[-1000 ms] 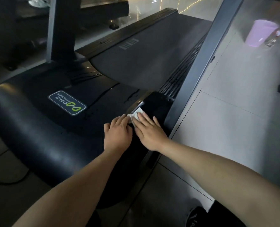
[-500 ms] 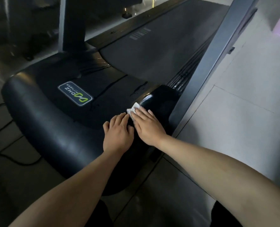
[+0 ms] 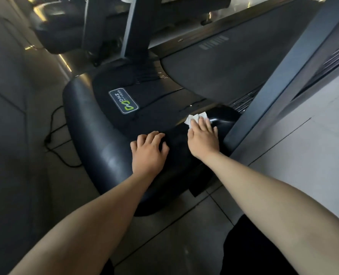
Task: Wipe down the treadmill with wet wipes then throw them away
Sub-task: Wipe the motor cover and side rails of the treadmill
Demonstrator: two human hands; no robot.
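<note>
A black treadmill (image 3: 105, 139) fills the middle of the head view, its front motor cover curved toward me and its grey belt (image 3: 224, 72) running away. My right hand (image 3: 203, 138) lies flat on the cover's right end, pressing a crumpled white wet wipe (image 3: 196, 118) that sticks out past the fingertips. My left hand (image 3: 147, 150) rests on the cover's rounded edge to the left, fingers bent over it, apart from the wipe and holding nothing.
A grey upright post (image 3: 279, 80) rises just right of my right hand, and a second one (image 3: 137, 26) stands at the back left. A black cable (image 3: 53, 135) trails on the tiled floor left of the treadmill. Pale floor tiles (image 3: 303, 155) lie to the right.
My hands have moved apart: the left stays on the cover's edge while the right has slid the wipe farther right along the cover. The camera has swung left, so the treadmill sits more to the right.
</note>
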